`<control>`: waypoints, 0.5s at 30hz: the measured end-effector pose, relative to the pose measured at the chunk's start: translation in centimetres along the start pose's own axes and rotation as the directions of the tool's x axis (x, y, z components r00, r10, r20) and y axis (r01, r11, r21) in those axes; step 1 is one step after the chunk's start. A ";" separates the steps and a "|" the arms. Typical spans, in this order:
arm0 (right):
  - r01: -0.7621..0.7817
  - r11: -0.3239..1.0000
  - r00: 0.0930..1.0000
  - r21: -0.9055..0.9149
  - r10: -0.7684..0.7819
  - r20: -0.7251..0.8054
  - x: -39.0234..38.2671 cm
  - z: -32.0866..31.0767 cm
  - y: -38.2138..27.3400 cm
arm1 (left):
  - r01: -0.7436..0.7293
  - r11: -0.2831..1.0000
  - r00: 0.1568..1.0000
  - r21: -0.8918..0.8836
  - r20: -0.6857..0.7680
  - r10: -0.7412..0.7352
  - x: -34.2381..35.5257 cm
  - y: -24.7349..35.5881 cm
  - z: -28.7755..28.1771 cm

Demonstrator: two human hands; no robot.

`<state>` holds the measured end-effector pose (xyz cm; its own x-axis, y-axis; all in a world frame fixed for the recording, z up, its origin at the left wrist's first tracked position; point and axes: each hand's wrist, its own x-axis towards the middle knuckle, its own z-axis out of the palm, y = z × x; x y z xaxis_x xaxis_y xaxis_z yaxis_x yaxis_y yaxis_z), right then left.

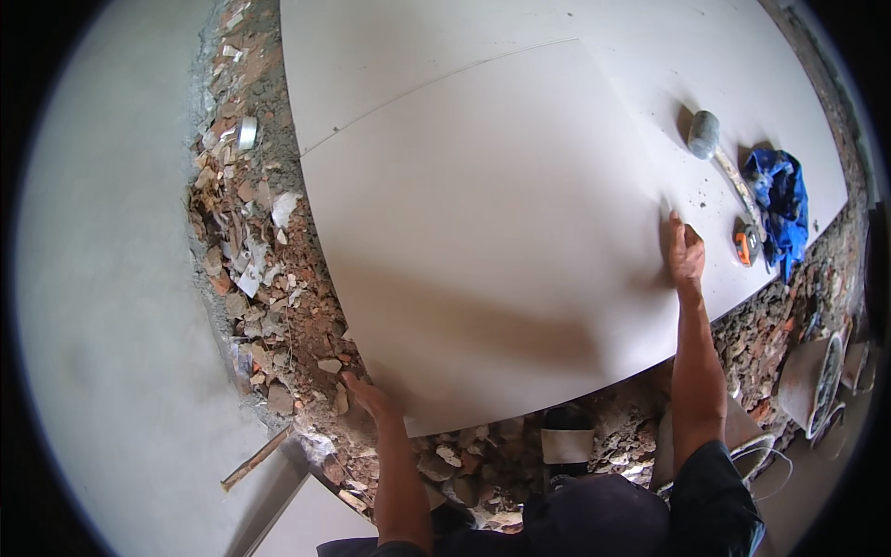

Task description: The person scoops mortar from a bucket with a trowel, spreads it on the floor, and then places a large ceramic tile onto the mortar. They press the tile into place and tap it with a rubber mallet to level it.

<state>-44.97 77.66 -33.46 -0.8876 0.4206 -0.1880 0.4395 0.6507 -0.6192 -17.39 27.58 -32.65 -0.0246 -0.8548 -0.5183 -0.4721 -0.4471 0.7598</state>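
Note:
A large pale grey tile (483,213) spans the middle of the head view, its far edge along a thin dark line beside another pale tile surface (418,46). My left hand (371,397) grips its near left edge, with the fingers partly hidden. My right hand (687,252) is closed on its right edge, the thumb side pointing away from me. Just right of that hand, on the pale surface, lie a mallet (704,136) with a grey head and wooden handle, an orange and black tape measure (745,245) and a crumpled blue cloth (784,200).
Broken rubble (269,278) runs along the left side and under the near edge. A silvery roll (247,133) sits on it. Buckets (809,376) stand at the lower right. A wooden stick (255,459) and a pale panel (311,524) are at the lower left.

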 end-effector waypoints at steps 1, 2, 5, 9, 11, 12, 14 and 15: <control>0.023 1.000 1.000 -0.002 -0.023 -0.018 0.0 0.0 0.1 | 0.010 1.000 0.999 -0.007 0.054 -0.010 -0.2 0.2 0.0; 0.011 1.000 1.000 0.005 -0.011 -0.012 0.2 0.1 0.2 | 0.033 0.999 0.992 -0.010 0.123 -0.032 -0.3 0.4 0.0; 0.073 0.994 0.997 0.078 -0.070 -0.045 0.4 0.3 0.5 | 0.041 0.999 0.996 -0.009 0.075 -0.040 -0.8 1.1 0.6; 0.037 0.999 0.997 0.002 -0.037 -0.073 0.2 0.5 0.7 | 0.019 0.951 0.991 0.309 0.120 -0.059 -1.9 2.9 1.1; 0.078 0.991 0.997 0.105 -0.075 -0.027 -0.3 0.3 0.6 | -0.103 0.872 0.986 0.478 0.164 0.027 -2.3 3.6 0.9; 0.088 0.983 0.996 0.164 -0.082 -0.043 -0.5 0.3 0.4 | -0.179 0.817 0.974 0.548 0.214 0.070 -2.3 3.8 1.0; 0.146 0.978 0.989 0.151 -0.140 -0.051 -0.9 0.1 -0.1 | -0.223 0.857 0.963 0.464 0.242 0.120 -2.1 3.7 1.0; 0.189 0.979 0.980 0.082 -0.182 -0.084 -1.2 -0.1 -0.3 | -0.228 0.866 0.961 0.445 0.248 0.125 -1.9 3.5 1.1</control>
<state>-44.04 77.07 -32.97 -0.9379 0.3469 -0.0071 0.2510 0.6642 -0.7041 -20.02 27.91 -29.43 -0.3012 -0.8116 -0.5005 -0.7957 -0.0754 0.6010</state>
